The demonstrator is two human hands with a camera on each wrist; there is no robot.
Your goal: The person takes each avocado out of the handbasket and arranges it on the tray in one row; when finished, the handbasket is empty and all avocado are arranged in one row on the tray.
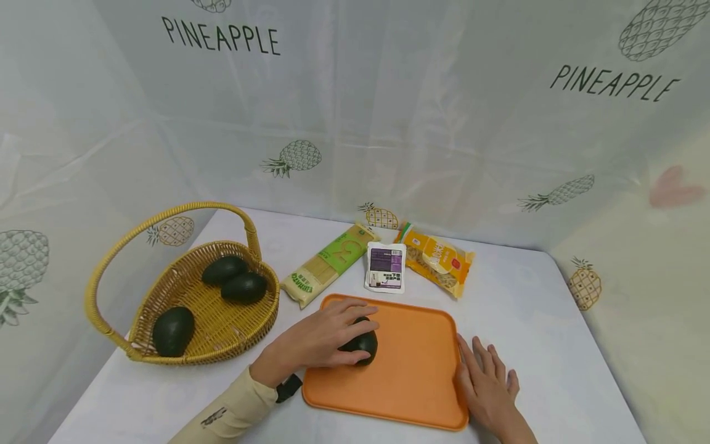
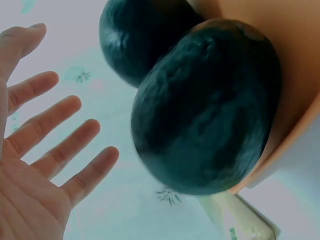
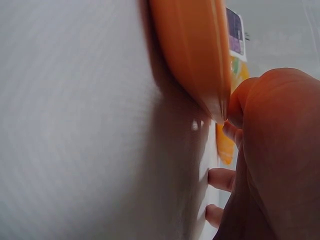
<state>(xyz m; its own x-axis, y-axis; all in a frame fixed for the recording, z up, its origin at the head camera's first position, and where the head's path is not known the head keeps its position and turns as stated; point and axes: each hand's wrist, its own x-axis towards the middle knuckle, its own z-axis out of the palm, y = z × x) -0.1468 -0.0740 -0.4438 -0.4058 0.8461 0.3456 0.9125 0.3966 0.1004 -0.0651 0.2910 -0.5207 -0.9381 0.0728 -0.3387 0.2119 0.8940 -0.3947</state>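
My left hand [image 1: 330,336] reaches over the left part of an orange tray [image 1: 417,364], its spread fingers overlapping a dark green avocado [image 1: 367,346] in the head view. From the left wrist, two avocados show on the tray side by side, a nearer one [image 2: 207,112] partly covering another [image 2: 142,37]. There the fingers [image 2: 87,172] are straight and spread, with a gap between them and the fruit. At the tray's right edge lies my right hand [image 1: 488,382], fingers extended; in the right wrist view the thumb side is right at the rim [image 3: 200,55].
A yellow wicker basket [image 1: 216,336] with a tall handle stands on the left, holding three avocados [image 1: 174,332]. Behind the tray lie a green noodle packet [image 1: 331,262], a white and purple pouch [image 1: 385,267] and an orange pasta bag [image 1: 437,259]. Pineapple-printed sheeting [image 1: 399,123] hangs around the table.
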